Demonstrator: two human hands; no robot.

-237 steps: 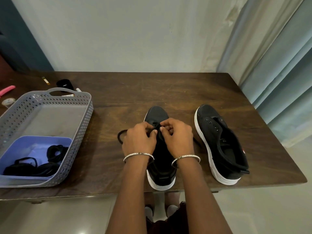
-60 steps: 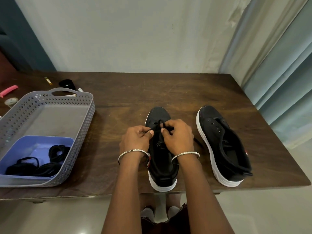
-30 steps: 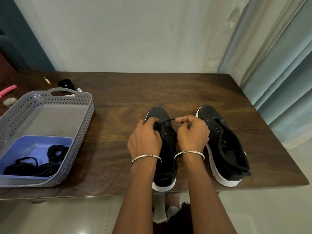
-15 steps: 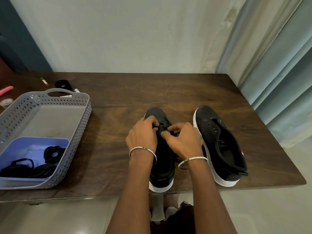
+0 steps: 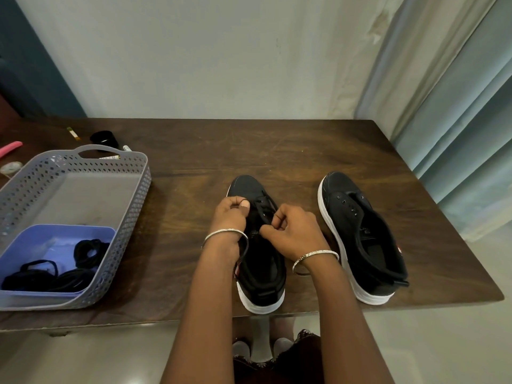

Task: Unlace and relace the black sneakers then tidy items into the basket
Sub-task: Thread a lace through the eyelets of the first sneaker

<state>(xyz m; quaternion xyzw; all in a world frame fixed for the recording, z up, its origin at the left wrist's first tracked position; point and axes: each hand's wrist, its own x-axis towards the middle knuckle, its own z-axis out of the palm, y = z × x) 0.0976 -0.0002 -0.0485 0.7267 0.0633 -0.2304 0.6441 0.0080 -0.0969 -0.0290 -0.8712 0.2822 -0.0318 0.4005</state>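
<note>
Basket (image 5: 133,217) sits well left of the shoe (image 5: 261,273). Left hand (image 5: 230,217) pinches the lace (image 5: 261,207) at the shoe's left eyelets. Right hand (image 5: 293,231) pinches it over the tongue. The shoe lies toe-away on the table (image 5: 194,162), so the open eyelets are probably heelward of both hands' fingers (image 5: 243,207).

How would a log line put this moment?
left hand: holds lace; right hand: pinches lace; shoe: laced near toe; other shoe: no lace

The forearms (image 5: 206,300) are bare. A thin silver bangle (image 5: 221,234) sits behind the left hand (image 5: 230,214), a second bangle (image 5: 315,257) behind the right hand (image 5: 296,231). Below is a dark garment (image 5: 279,364), possibly patterned.
</note>
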